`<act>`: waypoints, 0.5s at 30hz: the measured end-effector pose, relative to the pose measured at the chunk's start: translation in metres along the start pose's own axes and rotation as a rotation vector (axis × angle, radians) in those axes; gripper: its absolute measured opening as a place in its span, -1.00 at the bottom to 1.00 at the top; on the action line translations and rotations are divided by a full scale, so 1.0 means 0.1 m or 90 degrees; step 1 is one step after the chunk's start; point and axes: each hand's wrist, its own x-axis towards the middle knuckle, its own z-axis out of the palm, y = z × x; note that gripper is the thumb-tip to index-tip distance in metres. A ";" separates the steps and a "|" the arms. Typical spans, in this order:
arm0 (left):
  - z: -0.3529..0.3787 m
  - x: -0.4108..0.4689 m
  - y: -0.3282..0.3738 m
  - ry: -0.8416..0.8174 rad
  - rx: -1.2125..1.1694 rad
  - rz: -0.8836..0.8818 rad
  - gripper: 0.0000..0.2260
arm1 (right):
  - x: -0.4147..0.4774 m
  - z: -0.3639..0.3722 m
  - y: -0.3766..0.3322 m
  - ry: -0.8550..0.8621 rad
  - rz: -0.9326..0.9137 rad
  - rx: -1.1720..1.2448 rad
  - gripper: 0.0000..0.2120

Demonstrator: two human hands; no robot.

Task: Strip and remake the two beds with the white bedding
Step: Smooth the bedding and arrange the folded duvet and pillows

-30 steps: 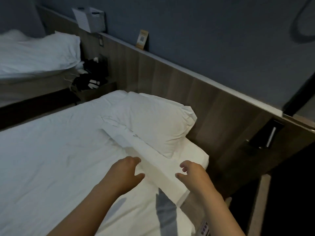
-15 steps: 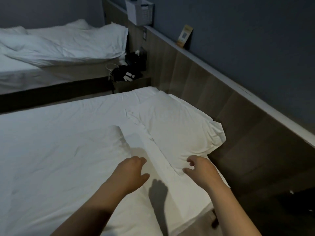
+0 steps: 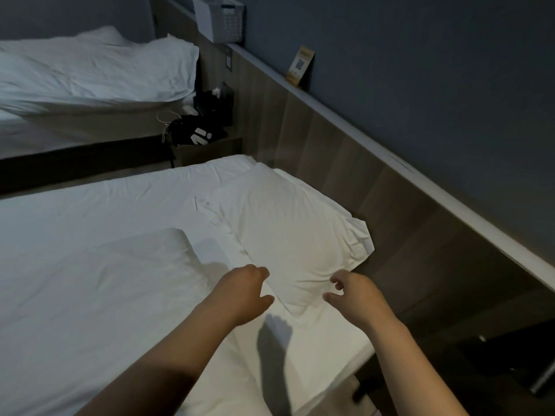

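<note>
Beds dominate a dim room: the near bed (image 3: 120, 211), under a white sheet (image 3: 75, 310), spreads from nine to six o'clock; the far bed (image 3: 30, 130), its white bedding (image 3: 105, 70) rumpled, sits at ten. Wooden panelling (image 3: 375, 205) runs twelve to four below a dark wall (image 3: 420, 70). A white pillow (image 3: 288, 229) lies at the near bed's head, centre frame. At six, the left hand (image 3: 243, 291) and right hand (image 3: 354, 295) flank its near corner, fingers loosely curled, gripping nothing; contact with it cannot be told.

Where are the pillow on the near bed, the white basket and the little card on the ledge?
pillow (image 3: 288, 235), head view, middle of its top face.
white basket (image 3: 228, 24), head view, its front wall.
card (image 3: 300, 66), head view, its printed face.
</note>
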 end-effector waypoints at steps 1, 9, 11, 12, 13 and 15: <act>-0.01 0.08 0.01 0.005 0.006 -0.003 -0.55 | 0.09 -0.02 0.04 -0.002 -0.004 0.005 -0.61; 0.15 1.13 0.43 0.011 0.010 -0.037 -0.54 | 1.12 -0.26 0.61 -0.034 -0.041 0.034 -0.60; 0.25 1.42 0.62 -0.006 0.010 -0.056 -0.51 | 1.44 -0.36 0.84 -0.046 -0.051 0.029 -0.59; 0.30 1.56 0.70 -0.014 0.021 -0.063 -0.51 | 1.60 -0.41 0.95 -0.051 -0.055 0.025 -0.60; 0.34 1.68 0.78 -0.022 0.030 -0.073 -0.51 | 1.74 -0.45 1.06 -0.057 -0.057 0.021 -0.60; 0.36 1.88 0.91 -0.039 0.029 -0.106 -0.52 | 2.03 -0.54 1.20 -0.074 -0.059 0.018 -0.61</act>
